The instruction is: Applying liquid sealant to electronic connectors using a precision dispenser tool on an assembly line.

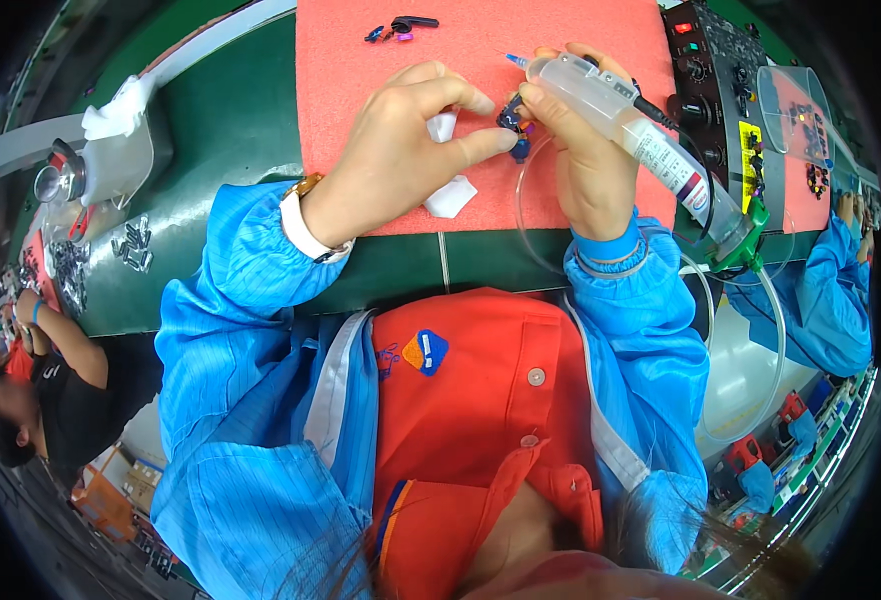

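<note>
My left hand (401,150) pinches a small dark blue part (514,124) between thumb and forefinger over a pink mat (361,60). My right hand (586,160) grips a clear glue syringe (641,135) with a blue needle tip pointing left; its fingertips also touch the small part. A clear tube and a black cable run from the syringe's rear end. White tissue pieces (449,195) lie under my left hand. More small dark parts (401,27) rest at the mat's far edge.
A black control box (716,80) with knobs stands right of the mat. A clear container (101,165) and loose metal bits (133,245) sit on the green bench at left. Other people work at the far left and far right.
</note>
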Motion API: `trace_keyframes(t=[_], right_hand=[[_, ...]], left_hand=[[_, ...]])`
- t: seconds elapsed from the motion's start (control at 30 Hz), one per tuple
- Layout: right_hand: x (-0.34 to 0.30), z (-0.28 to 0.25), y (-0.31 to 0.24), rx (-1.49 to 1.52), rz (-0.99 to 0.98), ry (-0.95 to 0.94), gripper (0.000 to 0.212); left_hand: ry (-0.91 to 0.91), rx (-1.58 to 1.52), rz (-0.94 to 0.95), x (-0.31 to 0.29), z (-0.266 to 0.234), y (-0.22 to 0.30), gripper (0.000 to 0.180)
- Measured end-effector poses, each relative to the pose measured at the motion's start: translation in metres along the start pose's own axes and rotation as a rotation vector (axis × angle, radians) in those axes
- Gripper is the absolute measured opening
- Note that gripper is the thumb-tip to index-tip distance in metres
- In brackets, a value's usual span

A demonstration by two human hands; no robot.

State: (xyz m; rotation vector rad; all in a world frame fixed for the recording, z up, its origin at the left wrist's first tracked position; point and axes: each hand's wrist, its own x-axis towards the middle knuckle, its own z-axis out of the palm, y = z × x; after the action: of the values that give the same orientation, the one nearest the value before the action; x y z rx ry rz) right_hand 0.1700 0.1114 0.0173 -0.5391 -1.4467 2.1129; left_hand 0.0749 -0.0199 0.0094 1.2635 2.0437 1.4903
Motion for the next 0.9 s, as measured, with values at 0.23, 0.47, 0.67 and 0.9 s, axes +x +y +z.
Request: trace_keyframes(t=[0.23, 0.47, 0.67, 0.9], right_hand=[[0.001, -0.001, 0.0, -0.015, -0.012, -0.002, 0.048], [-0.003, 0.006, -0.005, -0.086, -0.035, -0.049, 0.048], [0.001, -0.002, -0.006, -0.07, -0.072, -0.004, 0.044], [-0.002, 0.008, -0.012, -0.211, -0.042, 0.049, 0.043]], left_hand=[[0.014, -0.054, 0.027, 0.002, 0.004, 0.0, 0.022], [-0.069, -0.19, -0.067, 0.004, -0.005, 0.006, 0.02], [0.305, 0.37, 0.067, 0.029, -0.084, -0.015, 0.016], [0.585, 0.706, -0.098, 0.074, -0.141, -0.068, 0.019]])
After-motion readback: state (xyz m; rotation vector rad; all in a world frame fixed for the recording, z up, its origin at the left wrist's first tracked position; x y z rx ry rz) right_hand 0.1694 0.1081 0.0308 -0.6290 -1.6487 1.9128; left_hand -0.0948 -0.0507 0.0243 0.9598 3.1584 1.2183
